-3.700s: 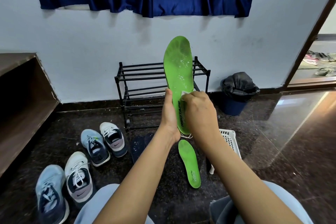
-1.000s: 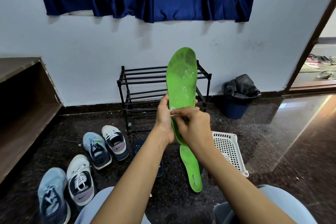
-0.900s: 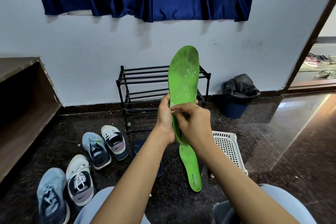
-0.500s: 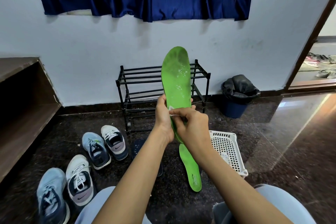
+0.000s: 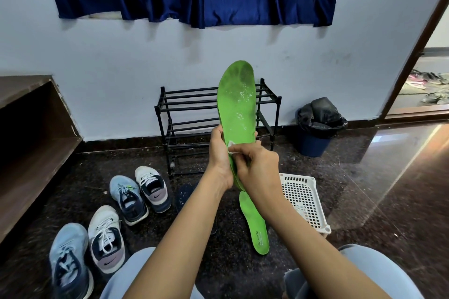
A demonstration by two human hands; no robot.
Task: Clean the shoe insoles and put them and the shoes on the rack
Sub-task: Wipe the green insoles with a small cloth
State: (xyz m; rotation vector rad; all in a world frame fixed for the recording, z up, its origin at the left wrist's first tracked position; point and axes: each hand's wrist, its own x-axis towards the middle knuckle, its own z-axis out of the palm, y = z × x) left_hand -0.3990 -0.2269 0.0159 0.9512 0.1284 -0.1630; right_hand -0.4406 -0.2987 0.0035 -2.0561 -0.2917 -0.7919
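left hand (image 5: 220,158) grips green insole (image 5: 237,104) upright at 12 o'clock; right hand (image 5: 257,167) fingers pinch white wipe (image 5: 232,147) against it | rack (image 5: 189,119) behind at 11 o'clock | risk: insole may bend under pressure; wipe could slip off

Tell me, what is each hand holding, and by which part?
The left hand grips the upright green insole by its lower half, toward the heel. The right hand pinches a small white wipe against it.
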